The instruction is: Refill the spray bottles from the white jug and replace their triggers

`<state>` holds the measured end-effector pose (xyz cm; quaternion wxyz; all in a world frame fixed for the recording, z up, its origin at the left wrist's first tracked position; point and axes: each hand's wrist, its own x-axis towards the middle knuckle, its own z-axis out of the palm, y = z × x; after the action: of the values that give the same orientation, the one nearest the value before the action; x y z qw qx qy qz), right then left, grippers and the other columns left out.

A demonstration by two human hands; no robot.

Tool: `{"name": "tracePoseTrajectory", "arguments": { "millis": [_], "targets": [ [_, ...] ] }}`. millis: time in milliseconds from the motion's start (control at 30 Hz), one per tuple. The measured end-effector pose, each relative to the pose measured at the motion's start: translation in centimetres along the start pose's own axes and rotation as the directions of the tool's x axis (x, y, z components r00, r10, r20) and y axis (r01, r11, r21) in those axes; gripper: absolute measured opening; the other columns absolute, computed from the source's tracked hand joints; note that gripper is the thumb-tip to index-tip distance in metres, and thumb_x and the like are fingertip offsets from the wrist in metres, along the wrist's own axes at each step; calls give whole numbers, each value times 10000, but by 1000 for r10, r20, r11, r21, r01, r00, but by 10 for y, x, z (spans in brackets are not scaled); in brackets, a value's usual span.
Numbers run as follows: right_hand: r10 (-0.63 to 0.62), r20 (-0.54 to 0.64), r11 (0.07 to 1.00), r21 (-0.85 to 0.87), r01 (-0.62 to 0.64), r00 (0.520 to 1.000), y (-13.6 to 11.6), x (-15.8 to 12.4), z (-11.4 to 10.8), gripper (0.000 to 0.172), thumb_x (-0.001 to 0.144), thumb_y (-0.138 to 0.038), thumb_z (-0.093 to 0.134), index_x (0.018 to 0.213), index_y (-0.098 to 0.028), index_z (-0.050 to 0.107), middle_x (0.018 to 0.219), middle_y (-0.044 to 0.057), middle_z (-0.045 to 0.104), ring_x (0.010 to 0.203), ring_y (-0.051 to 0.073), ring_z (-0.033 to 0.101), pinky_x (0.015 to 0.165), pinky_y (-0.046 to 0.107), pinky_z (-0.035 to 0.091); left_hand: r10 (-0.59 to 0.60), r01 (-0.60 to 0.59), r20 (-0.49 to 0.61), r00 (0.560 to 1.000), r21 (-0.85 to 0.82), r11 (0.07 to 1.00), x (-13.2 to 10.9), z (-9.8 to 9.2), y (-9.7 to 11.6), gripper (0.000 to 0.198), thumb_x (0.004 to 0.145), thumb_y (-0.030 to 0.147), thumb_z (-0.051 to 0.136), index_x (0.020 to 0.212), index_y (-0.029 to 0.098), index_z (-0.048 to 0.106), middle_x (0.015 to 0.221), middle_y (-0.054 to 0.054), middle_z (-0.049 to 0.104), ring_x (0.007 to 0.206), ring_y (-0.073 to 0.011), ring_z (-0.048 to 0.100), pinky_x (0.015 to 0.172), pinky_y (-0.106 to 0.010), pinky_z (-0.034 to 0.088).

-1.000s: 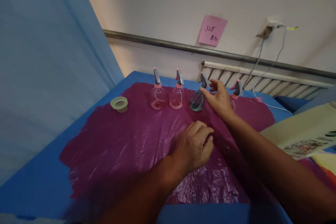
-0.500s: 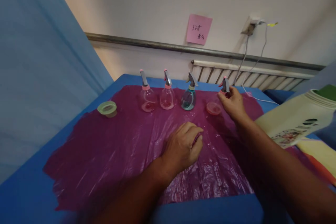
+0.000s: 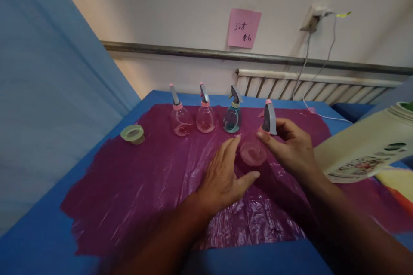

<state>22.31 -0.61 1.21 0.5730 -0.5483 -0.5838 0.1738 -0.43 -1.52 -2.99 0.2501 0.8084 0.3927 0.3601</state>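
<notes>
My right hand (image 3: 288,146) grips a clear spray bottle (image 3: 254,153) with a grey and pink trigger head by its neck; the bottle leans over the purple plastic sheet (image 3: 155,180). Just left of its base is my left hand (image 3: 226,172), thumb and fingers spread, holding nothing. Farther back stand two pink-collared spray bottles, the left one (image 3: 181,121) and the middle one (image 3: 205,119), each with a little liquid at the bottom. Beside them is a bluish-green spray bottle (image 3: 232,119) with a grey head.
A pale green tub (image 3: 133,133) sits at the left of the sheet. On the right a large cream plastic jug (image 3: 364,146) stands tilted in view behind my right arm. A blue curtain (image 3: 58,73) hangs at the left; a radiator (image 3: 274,86) lines the wall.
My right hand has brought the spray bottle nearer and to the left, off its spot in the row. My left hand has uncurled, its thumb and fingers opening toward the bottle.
</notes>
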Motion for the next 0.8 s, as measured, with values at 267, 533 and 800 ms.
{"name": "tracePoseTrajectory", "arguments": {
  "millis": [267,533,800],
  "targets": [
    [60,105,986,151,-75,993,-11,-47,19,244,900,-383,953,1072,-299,801,996,6,811,896,223,754,886,415,625,-101,109,91,991,-87,990,4,2,6,702,849,335,915,1465,243,591,1465,-138,723,1351,-408,728,1144,-648,611],
    [113,16,972,205,-114,994,-3,-55,22,438,859,-342,974,1205,-322,706,1072,9,796,957,240,758,898,443,618,-102,114,120,988,-104,988,3,2,6,774,824,326,896,1507,233,543,1516,-174,668,1392,-427,696,1158,-653,592],
    [19,16,997,68,-20,1000,-6,-64,21,510,912,-342,923,1368,-345,696,1223,50,794,1107,289,778,1032,535,644,-107,121,96,990,-151,981,1,4,5,726,773,244,859,1446,254,587,1421,-130,735,1284,-392,747,1086,-595,629]
  ]
}}
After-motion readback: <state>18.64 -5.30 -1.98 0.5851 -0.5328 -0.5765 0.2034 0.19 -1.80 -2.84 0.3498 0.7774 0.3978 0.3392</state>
